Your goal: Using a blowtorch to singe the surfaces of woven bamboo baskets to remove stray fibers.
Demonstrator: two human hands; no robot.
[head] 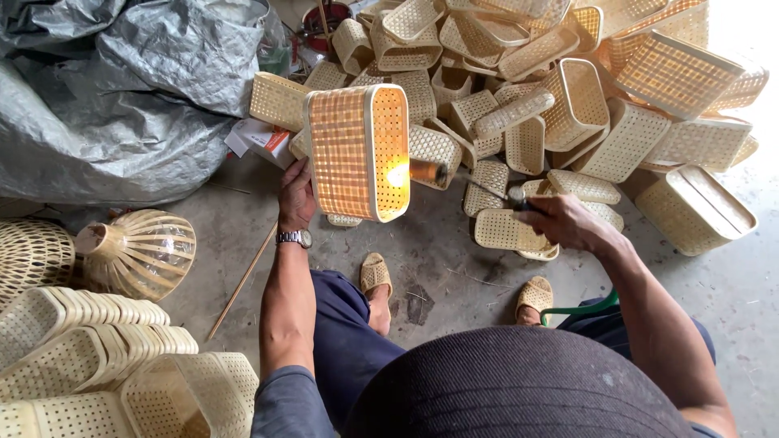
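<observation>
Left hand [296,199] clamped on woven basket [357,150], frame centre-top, long axis vertical. Right hand [564,221] grips blowtorch [471,182] from the right, flame touching the basket's open rim.

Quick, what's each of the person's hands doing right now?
Left hand: closed on the woven basket, holding it up.
Right hand: closed on the torch, its flame inside the basket.
</observation>
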